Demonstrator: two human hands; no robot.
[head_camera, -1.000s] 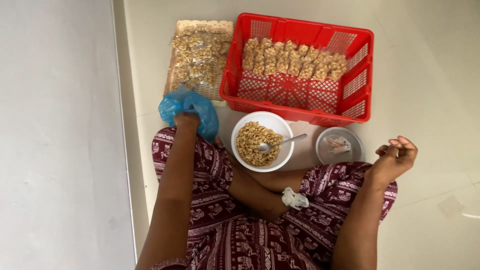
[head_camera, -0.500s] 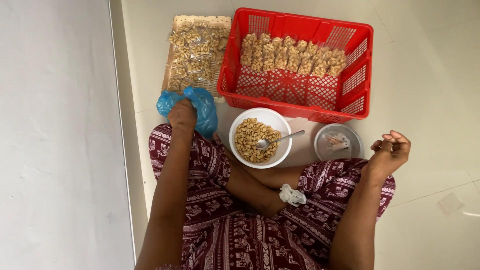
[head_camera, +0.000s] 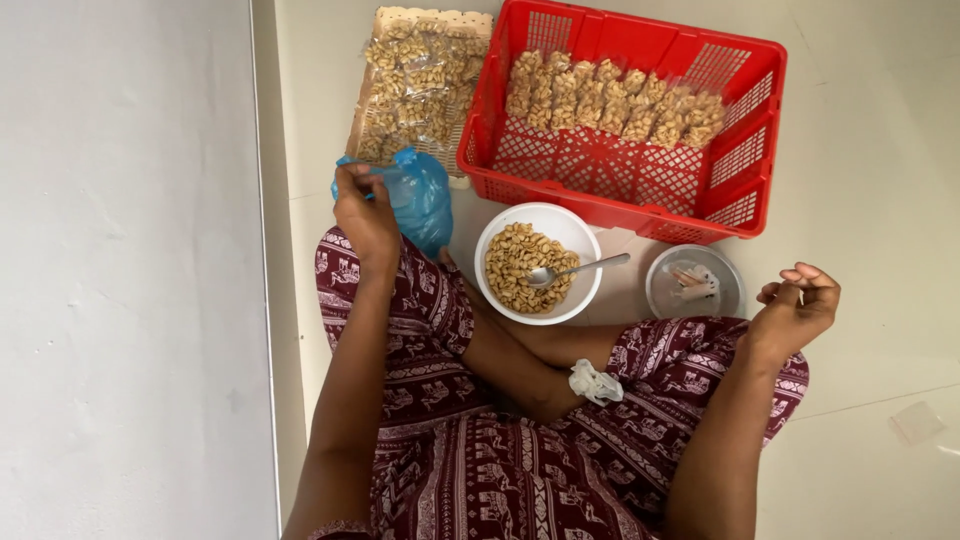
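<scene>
**Down on the floor: left hand at the blue bag, right hand idle**

At the left knee, the left hand (head_camera: 365, 215) is closed around the gathered top of a blue plastic bag (head_camera: 420, 195), fingers pinched on the bunched plastic, and the bag sits on the floor just beside the patterned trouser leg. Over on the other side, the right hand (head_camera: 797, 310) rests at the right knee with fingers loosely curled and holds nothing, well apart from everything else.

Between the knees stands a white bowl (head_camera: 537, 262) heaped with pale nuts, a metal spoon (head_camera: 575, 271) lying in it, handle pointing toward the right. Just beside it sits a small round clear container (head_camera: 694, 282) with something pale inside, too small to make out. A scrap of clear plastic (head_camera: 594, 383) lies on the leg below the bowl.

Further out, a red basket (head_camera: 745, 150) holds 1 row of filled little packets against its far wall, and a flat stack of more packets (head_camera: 415, 80) lies left of it.

My read: this is the bag-handling step, the grip on the neck being the work in hand. Any next move calls for a firm pinch there and the free right hand coming across to help.
</scene>
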